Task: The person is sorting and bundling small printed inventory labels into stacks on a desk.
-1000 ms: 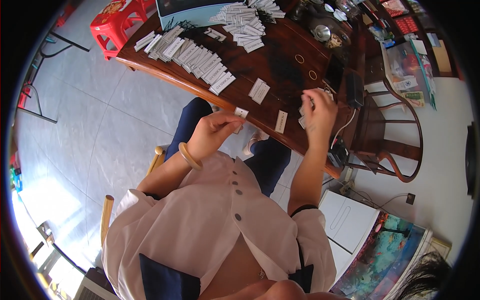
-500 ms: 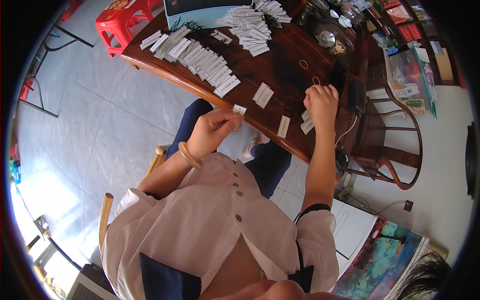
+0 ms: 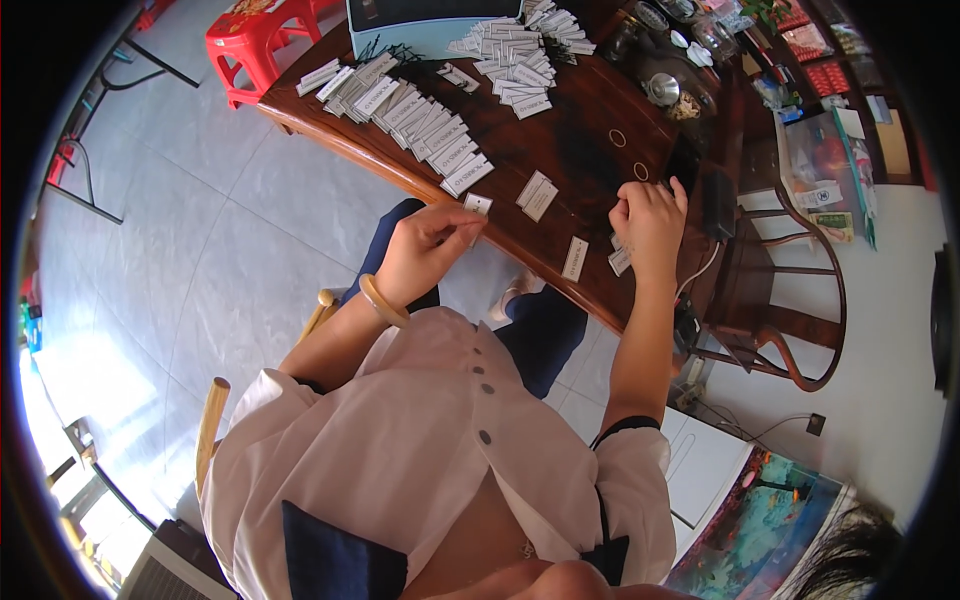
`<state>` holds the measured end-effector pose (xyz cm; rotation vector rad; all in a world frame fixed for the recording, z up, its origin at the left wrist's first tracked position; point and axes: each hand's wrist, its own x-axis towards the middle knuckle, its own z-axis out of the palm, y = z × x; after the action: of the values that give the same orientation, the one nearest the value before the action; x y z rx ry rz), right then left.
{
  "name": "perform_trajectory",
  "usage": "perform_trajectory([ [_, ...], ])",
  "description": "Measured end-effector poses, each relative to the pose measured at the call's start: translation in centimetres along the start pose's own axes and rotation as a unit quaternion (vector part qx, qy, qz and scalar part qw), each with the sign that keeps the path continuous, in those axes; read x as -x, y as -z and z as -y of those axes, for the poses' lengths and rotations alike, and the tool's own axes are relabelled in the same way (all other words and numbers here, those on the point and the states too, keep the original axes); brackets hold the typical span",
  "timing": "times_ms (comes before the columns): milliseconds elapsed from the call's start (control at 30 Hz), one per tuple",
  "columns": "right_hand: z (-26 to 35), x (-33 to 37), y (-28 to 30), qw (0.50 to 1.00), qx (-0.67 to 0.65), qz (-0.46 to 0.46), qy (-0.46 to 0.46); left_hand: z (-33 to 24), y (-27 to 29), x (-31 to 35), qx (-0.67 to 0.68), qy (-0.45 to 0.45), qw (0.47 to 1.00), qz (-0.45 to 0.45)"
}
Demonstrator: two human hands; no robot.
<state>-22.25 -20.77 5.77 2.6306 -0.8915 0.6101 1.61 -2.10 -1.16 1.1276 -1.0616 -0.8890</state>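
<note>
My left hand [image 3: 425, 255], with a bangle on its wrist, is at the table's near edge. Its thumb and fingers are pinched on a small white tag [image 3: 478, 204]. Over the right part of the table, my right hand [image 3: 650, 225] is held with curled fingers; whatever they may hold is hidden. Partly under that hand lie a few white tags [image 3: 620, 262]. A single tag [image 3: 575, 259] and a small stack of tags [image 3: 538, 195] rest between my hands. Two thin tan loops, one nearer [image 3: 641, 171] and one farther [image 3: 617, 138], lie beyond my right hand.
A long overlapping row of tags [image 3: 430, 130] runs along the left edge, with a heaped pile [image 3: 520, 70] farther back. Behind them stands a light blue box [image 3: 430, 38]. A dark phone-like slab [image 3: 684, 158] lies at right, near a wooden chair [image 3: 800, 300]. A red stool [image 3: 245, 50] stands left.
The whole view has shifted slightly, so the table sits a little lower and farther right. My left hand has drawn slightly left with the tag. My right hand's fingers have changed pose a little.
</note>
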Motion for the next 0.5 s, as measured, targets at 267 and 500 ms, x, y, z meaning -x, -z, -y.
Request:
perform_trajectory([
  [267,6.8,-0.4,3.2,0.995,-0.087,0.000,0.055,-2.4,-1.3,-0.4,-0.188,-0.127,0.974,-0.001],
  [500,8.3,-0.3,3.2,0.994,-0.084,0.000,0.073,-1.9,-1.6,-0.2,-0.151,-0.101,0.983,-0.016],
])
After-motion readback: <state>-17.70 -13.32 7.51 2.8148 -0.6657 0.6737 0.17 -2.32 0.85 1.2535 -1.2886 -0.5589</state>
